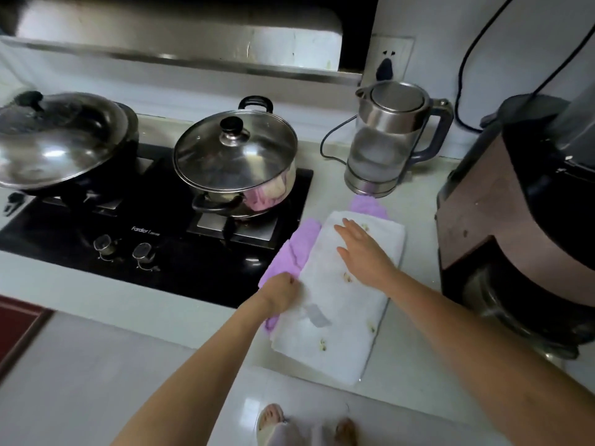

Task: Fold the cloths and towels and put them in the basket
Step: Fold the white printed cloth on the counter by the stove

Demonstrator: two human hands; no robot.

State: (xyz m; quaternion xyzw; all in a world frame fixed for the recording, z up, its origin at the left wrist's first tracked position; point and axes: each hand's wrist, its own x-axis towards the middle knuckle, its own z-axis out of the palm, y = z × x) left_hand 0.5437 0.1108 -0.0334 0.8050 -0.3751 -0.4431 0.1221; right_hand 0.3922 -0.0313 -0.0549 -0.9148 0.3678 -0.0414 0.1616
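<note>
The left hand curls its fingers round the near-left edge of the white towel, while the right hand lies flat on top, fingers straight. The towel rests on a purple cloth on the counter, between the stove and a blender, before the kettle.

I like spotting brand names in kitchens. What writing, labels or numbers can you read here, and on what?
"Fardior" in white letters on the black glass stove, above the knobs.
Small characters right after that word: too small to read.
Grey tag on the white towel: no writing can be made out.
Kettle, pots and the brown appliance: no readable text shows.
</note>
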